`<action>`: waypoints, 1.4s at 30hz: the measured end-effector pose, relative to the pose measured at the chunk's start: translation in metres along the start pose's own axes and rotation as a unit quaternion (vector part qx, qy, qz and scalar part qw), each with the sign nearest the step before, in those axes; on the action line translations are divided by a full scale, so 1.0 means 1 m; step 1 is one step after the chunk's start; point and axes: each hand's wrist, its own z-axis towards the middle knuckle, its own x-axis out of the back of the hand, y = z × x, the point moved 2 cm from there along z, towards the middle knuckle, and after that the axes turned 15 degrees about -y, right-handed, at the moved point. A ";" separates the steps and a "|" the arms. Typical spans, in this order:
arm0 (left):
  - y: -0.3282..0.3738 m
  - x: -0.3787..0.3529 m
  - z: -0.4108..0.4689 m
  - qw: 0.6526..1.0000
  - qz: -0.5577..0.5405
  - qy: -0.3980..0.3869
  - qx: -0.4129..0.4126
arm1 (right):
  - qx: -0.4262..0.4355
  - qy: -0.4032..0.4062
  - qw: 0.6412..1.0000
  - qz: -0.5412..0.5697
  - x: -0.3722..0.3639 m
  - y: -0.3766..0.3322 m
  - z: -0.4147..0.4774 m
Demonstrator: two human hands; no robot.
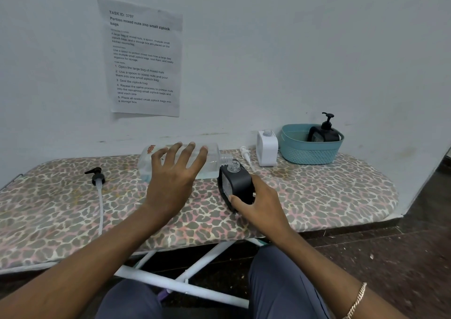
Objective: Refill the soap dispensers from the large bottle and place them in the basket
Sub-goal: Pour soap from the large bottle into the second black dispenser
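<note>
On the ironing board (317,191), one black dispenser (323,133) stands in the far-right basket (307,152), the left hand (173,174), fingers spread, holds the large bottle (213,158) tipped toward the open second dispenser (235,182) gripped by the right hand (258,201), and the white dispenser (267,149) waits uncapped.

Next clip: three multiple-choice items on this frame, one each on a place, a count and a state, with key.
1. Where is the black dispenser with its pump on? A. in the teal basket B. on the floor C. under the board
2. How many loose pump heads lie on the ironing board? A. one B. two C. four
3. The black dispenser held by the right hand has its neck: A. open B. pump-closed C. taped
Key: 1 A, it stands inside the basket; 2 B, a black pump and a white pump; 3 A, bare threaded neck at the mouth of the large clear bottle.
</note>
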 end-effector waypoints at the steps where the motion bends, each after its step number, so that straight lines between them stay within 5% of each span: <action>1: 0.000 0.000 0.000 1.000 0.000 0.001 -0.001 | 0.001 0.000 1.000 0.000 0.000 0.000 0.000; 42: -0.001 0.007 0.003 1.000 0.023 -0.012 -0.009 | 0.000 -0.001 1.000 0.006 -0.001 0.001 0.000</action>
